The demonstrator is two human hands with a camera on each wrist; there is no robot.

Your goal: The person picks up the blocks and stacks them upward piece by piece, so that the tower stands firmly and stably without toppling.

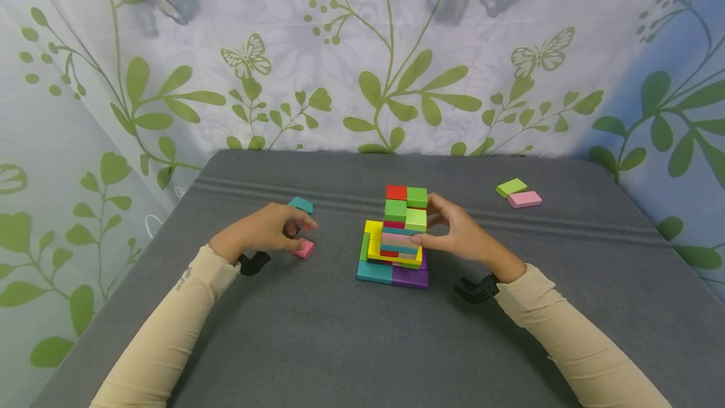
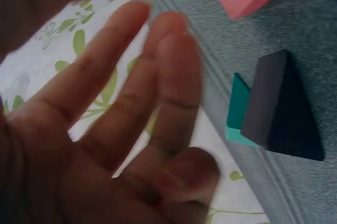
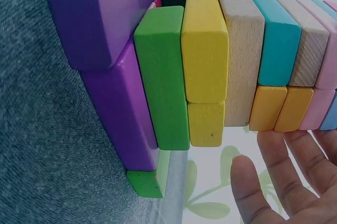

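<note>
A tower of coloured blocks stands mid-table on a teal and purple base. My right hand is against its right side, thumb low on the stack and index finger by the top green blocks. In the right wrist view its fingers lie relaxed just beside the tower. My left hand hovers to the left with loose fingers and holds nothing. Under and beside it lie a pink block, a black block and a teal block.
A light green block and a pink block lie at the back right of the grey table. A leaf-patterned curtain hangs behind and to both sides of the table.
</note>
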